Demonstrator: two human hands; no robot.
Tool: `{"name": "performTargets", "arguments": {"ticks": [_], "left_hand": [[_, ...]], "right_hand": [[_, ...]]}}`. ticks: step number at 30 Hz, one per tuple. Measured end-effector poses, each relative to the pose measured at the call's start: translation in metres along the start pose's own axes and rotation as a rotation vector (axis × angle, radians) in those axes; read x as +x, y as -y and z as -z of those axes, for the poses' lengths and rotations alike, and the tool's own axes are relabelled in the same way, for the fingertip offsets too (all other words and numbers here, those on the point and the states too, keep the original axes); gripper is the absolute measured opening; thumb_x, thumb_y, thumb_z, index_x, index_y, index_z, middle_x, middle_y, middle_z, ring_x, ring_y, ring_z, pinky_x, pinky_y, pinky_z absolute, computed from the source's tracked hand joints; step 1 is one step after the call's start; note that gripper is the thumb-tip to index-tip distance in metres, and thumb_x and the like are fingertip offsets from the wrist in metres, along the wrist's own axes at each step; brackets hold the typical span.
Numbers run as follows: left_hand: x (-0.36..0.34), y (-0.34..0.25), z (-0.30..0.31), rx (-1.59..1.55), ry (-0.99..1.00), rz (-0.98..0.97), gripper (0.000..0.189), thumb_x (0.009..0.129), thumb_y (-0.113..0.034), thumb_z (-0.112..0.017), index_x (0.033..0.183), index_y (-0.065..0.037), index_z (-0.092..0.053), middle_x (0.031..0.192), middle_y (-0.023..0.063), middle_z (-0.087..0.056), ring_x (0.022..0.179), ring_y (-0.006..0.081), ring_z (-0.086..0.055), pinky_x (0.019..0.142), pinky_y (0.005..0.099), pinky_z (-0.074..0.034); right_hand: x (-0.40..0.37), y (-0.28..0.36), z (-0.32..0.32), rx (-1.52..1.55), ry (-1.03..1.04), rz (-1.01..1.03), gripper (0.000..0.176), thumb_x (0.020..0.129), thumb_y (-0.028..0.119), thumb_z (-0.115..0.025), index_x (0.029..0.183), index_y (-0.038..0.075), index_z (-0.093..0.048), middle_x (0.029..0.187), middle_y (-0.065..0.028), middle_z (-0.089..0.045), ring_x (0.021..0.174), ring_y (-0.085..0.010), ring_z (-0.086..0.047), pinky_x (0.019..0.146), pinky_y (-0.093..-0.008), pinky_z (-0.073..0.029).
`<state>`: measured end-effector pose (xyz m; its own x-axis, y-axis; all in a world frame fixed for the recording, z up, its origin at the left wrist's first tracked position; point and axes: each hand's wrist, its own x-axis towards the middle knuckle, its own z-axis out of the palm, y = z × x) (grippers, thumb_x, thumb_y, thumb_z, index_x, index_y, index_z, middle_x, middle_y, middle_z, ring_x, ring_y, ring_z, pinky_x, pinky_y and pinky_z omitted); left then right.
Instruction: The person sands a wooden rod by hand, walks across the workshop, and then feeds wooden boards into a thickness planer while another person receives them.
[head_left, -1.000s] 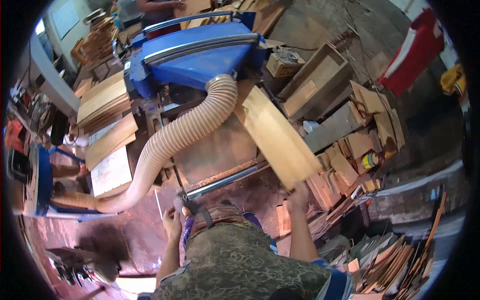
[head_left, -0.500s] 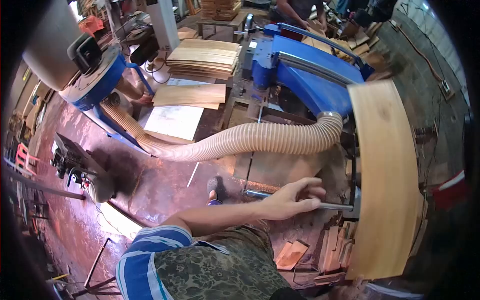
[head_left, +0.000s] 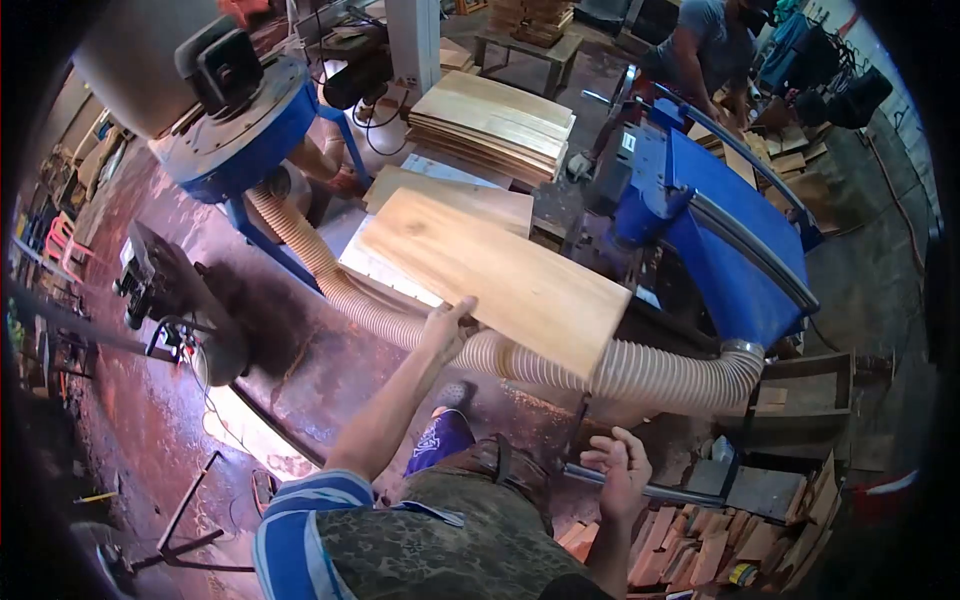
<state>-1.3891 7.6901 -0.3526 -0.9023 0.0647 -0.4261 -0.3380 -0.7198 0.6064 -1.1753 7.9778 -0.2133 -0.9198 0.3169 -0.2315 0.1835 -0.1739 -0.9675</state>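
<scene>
Board (head_left: pixel 500 275): pale, flat, rectangular, visible grain. Held broad face up above the middle stretch of the ribbed hose (head_left: pixel 680 375), partly covering it. Long axis slants from upper left to lower right in the head view; the lower-right end points toward the hose's machine end, the upper-left end toward the loose boards (head_left: pixel 515 208) beyond the hose. Contact between board and loose boards: cannot tell.

Left hand (head_left: pixel 447 328): on the board's near long edge, over the hose. Thumb on the upper face, board pinched between it and fingers mostly hidden beneath. Right hand (head_left: pixel 620 468): on the wearer's side of the hose, near the metal bar (head_left: pixel 675 492); fingers loosely bent and slightly apart, palm turned partly up.

Beyond the hose: loose boards overlap a white panel (head_left: pixel 375 270); behind them, a stack of boards (head_left: pixel 490 115), edges roughly aligned. At the hose's right end, joined to it: blue hood (head_left: pixel 725 235). At its left end: round blue-rimmed unit (head_left: pixel 245 140). Past the blue hood, a co-worker (head_left: pixel 710 50) bends over wood pieces. On the wearer's side of the hose, lower right: wood offcuts (head_left: pixel 710 550), heaped close together.
</scene>
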Motion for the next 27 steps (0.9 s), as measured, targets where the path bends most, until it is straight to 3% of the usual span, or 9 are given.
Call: {"name": "performTargets", "arguments": {"ticks": [4, 8, 10, 12, 13, 17, 20, 24, 27], "left_hand": [[0.143, -0.012, 0.066, 0.005, -0.151, 0.019, 0.027, 0.097, -0.014, -0.06, 0.121, -0.004, -0.053, 0.109, 0.0097, -0.059, 0.097, 0.0218, -0.058, 0.077, 0.0366, -0.057], [0.269, -0.011, 0.105, -0.057, -0.076, -0.032, 0.028, 0.097, -0.017, -0.06, 0.122, -0.008, -0.051, 0.115, 0.0106, -0.057, 0.1, 0.0265, -0.057, 0.079, 0.0386, -0.057], [0.3, -0.02, 0.097, -0.011, -0.043, -0.112, 0.049, 0.095, -0.022, -0.064, 0.136, -0.005, -0.043, 0.119, 0.0152, -0.056, 0.104, 0.0294, -0.058, 0.081, 0.0421, -0.056], [0.316, -0.022, 0.089, 0.037, -0.136, 0.009, 0.061, 0.094, -0.024, -0.066, 0.142, -0.003, -0.035, 0.123, 0.0189, -0.054, 0.108, 0.032, -0.058, 0.084, 0.0436, -0.056], [0.312, -0.02, 0.092, 0.081, -0.254, 0.099, 0.073, 0.093, -0.027, -0.068, 0.148, -0.001, -0.026, 0.127, 0.0226, -0.053, 0.112, 0.0346, -0.058, 0.086, 0.0451, -0.055], [0.237, 0.023, 0.077, 0.327, -0.322, 0.177, 0.082, 0.093, -0.029, -0.067, 0.148, 0.006, -0.017, 0.131, 0.0275, -0.049, 0.117, 0.0358, -0.057, 0.092, 0.0416, -0.053], [0.16, 0.057, 0.093, 0.332, -0.317, -0.05, 0.076, 0.092, -0.024, -0.067, 0.145, 0.009, -0.024, 0.126, 0.0235, -0.05, 0.102, 0.0299, -0.062, 0.084, 0.0347, -0.054], [0.031, 0.069, 0.093, 0.676, -0.255, -0.227, 0.059, 0.094, -0.015, -0.061, 0.141, 0.006, -0.035, 0.131, 0.0216, -0.05, 0.114, 0.0271, -0.056, 0.093, 0.0368, -0.05], [-0.056, 0.079, 0.056, 1.023, -0.129, -0.3, 0.057, 0.092, -0.012, -0.061, 0.141, 0.003, -0.037, 0.133, 0.0204, -0.049, 0.118, 0.0273, -0.053, 0.097, 0.0388, -0.046]], "right_hand": [[0.007, -0.008, -0.039, -0.358, 0.013, 0.032, 0.029, 0.099, 0.012, -0.054, 0.123, -0.004, -0.052, 0.102, -0.0172, -0.067, 0.082, -0.0199, -0.069, 0.075, -0.0307, -0.056], [-0.009, -0.039, -0.031, -0.543, -0.125, 0.037, 0.028, 0.098, 0.009, -0.054, 0.123, -0.004, -0.052, 0.106, -0.0159, -0.067, 0.086, -0.0189, -0.068, 0.075, -0.0302, -0.056], [-0.021, -0.047, -0.032, -0.535, -0.235, 0.003, 0.029, 0.098, 0.009, -0.054, 0.124, -0.004, -0.052, 0.106, -0.0154, -0.067, 0.085, -0.0187, -0.068, 0.072, -0.0295, -0.056], [-0.034, -0.051, -0.032, -0.501, -0.345, -0.154, 0.028, 0.095, 0.007, -0.057, 0.12, -0.006, -0.056, 0.104, -0.0142, -0.067, 0.097, -0.0182, -0.067, 0.079, -0.0302, -0.054], [-0.038, -0.061, -0.028, -0.535, -0.313, -0.12, 0.03, 0.097, 0.01, -0.056, 0.123, -0.004, -0.053, 0.103, -0.0139, -0.067, 0.081, -0.018, -0.068, 0.068, -0.0289, -0.055], [-0.05, -0.062, -0.032, -0.686, -0.365, -0.04, 0.026, 0.095, 0.008, -0.056, 0.116, -0.007, -0.056, 0.092, -0.0122, -0.067, 0.068, -0.0157, -0.066, 0.064, -0.03, -0.054], [-0.055, -0.051, -0.001, -0.726, -0.514, 0.028, 0.023, 0.095, 0.008, -0.056, 0.112, -0.007, -0.059, 0.09, -0.011, -0.066, 0.068, -0.0141, -0.064, 0.063, -0.0286, -0.051], [-0.052, -0.089, 0.114, -0.579, -0.875, 0.077, 0.023, 0.097, 0.013, -0.055, 0.109, -0.005, -0.061, 0.09, -0.0107, -0.065, 0.078, -0.0146, -0.062, 0.071, -0.03, -0.05], [-0.025, -0.094, 0.198, -0.704, -0.954, 0.133, 0.027, 0.096, 0.017, -0.056, 0.112, -0.005, -0.061, 0.094, -0.0123, -0.066, 0.084, -0.0203, -0.063, 0.077, -0.0323, -0.051]]}}
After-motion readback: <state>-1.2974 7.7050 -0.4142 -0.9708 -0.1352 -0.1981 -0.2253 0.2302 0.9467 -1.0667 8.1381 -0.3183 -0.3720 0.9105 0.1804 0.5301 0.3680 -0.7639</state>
